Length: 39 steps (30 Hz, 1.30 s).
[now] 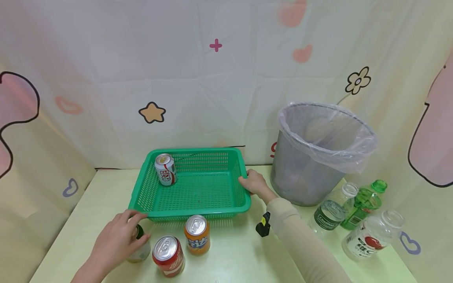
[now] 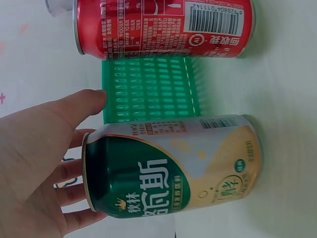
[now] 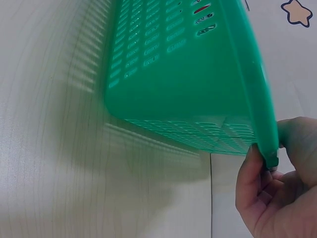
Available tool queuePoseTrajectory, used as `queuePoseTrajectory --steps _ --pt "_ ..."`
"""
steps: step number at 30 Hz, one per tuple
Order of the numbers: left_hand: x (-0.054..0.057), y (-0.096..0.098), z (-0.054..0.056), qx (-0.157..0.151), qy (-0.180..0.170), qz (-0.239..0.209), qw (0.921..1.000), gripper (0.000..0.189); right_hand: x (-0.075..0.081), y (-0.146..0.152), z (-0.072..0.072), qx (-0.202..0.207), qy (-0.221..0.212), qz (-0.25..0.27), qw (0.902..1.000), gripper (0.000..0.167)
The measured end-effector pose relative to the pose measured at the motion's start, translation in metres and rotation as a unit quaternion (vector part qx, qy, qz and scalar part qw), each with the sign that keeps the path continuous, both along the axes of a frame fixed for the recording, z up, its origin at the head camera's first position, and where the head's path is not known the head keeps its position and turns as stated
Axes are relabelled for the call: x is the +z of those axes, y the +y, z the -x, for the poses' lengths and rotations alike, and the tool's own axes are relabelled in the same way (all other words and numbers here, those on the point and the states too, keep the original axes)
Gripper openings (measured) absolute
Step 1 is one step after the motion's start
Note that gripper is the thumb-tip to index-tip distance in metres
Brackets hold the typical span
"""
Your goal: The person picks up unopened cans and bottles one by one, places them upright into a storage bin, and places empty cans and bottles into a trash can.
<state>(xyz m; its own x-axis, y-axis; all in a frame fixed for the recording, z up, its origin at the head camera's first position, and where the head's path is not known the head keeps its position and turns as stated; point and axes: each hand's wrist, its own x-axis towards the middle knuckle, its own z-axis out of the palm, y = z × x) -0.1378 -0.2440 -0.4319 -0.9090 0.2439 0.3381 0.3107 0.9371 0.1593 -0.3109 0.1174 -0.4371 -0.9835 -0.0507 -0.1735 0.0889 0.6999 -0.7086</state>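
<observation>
A green plastic basket (image 1: 198, 214) stands at the back of the table, with a white and red can (image 1: 165, 169) upright inside at its left end. My right hand (image 1: 255, 182) grips the basket's right rim, thumb and fingers on either side of it in the right wrist view. My left hand (image 1: 118, 236) is spread at the top of a green, white and gold drink can (image 2: 171, 168), fingers behind it and thumb apart from it. To the right of that can stand a red can (image 1: 168, 256) and an orange can (image 1: 197, 234).
A mesh wastebasket (image 1: 301, 173) lined with a clear bag stands at the back right. In front of it are a clear bottle (image 1: 330, 210), a green bottle (image 1: 364, 202) and a wide-mouthed clear bottle (image 1: 371, 237). A printed curtain (image 1: 198, 78) hangs behind the table.
</observation>
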Motion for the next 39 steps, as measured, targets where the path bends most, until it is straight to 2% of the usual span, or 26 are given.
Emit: queuePoseTrajectory --steps 9,27,39 --pt "-0.0012 -0.0008 -0.0065 0.019 -0.041 -0.002 0.9990 0.051 0.0019 0.0015 0.0005 -0.005 -0.003 0.000 1.0000 0.033" --pt "-0.0061 -0.0043 -0.0097 0.029 -0.078 0.015 0.9964 0.061 0.0027 0.0007 -0.0030 -0.001 -0.004 0.008 1.0000 0.031" --pt "-0.0031 -0.0057 -0.0054 0.048 -0.168 0.014 0.9846 0.062 0.0015 -0.0003 -0.0017 0.003 0.000 0.006 1.0000 0.032"
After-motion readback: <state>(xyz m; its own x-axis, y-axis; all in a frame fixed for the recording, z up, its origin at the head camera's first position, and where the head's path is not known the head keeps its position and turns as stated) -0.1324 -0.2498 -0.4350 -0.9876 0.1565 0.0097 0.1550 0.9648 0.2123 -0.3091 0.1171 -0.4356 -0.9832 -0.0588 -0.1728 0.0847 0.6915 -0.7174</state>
